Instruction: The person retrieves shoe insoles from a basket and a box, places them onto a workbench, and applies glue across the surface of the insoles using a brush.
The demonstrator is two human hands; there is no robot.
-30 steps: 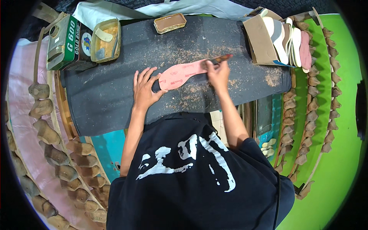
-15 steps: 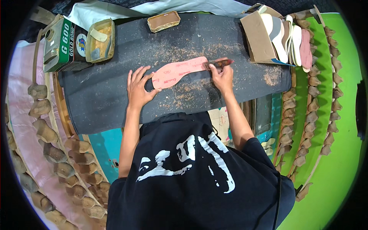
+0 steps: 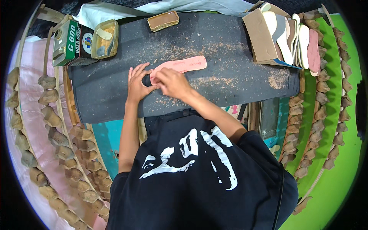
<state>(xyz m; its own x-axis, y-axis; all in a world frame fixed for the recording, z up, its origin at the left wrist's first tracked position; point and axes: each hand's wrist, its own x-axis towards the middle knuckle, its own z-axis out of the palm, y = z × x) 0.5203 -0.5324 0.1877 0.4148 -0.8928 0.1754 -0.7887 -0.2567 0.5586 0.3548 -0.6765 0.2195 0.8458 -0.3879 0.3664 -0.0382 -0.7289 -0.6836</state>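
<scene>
The right hand [image 3: 174, 82] has shifted leftward over the pink insole [image 3: 194, 64] (grip unclear), left hand [image 3: 138, 85] spread apart.

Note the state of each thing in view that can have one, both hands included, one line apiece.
Pink sole piece, lying on the dark cloth.
Left hand, fingers spread at the piece's left end.
Right hand, fingers curled over that end; contents hidden.
Dark cloth, spread out, strewn with shavings.
Small basin, open, brown contents.
Yellowish tray, open, loose pieces inside.
Cardboard box, open, packed with soles.
Green tin, upright; whether sealed, unclear.
</scene>
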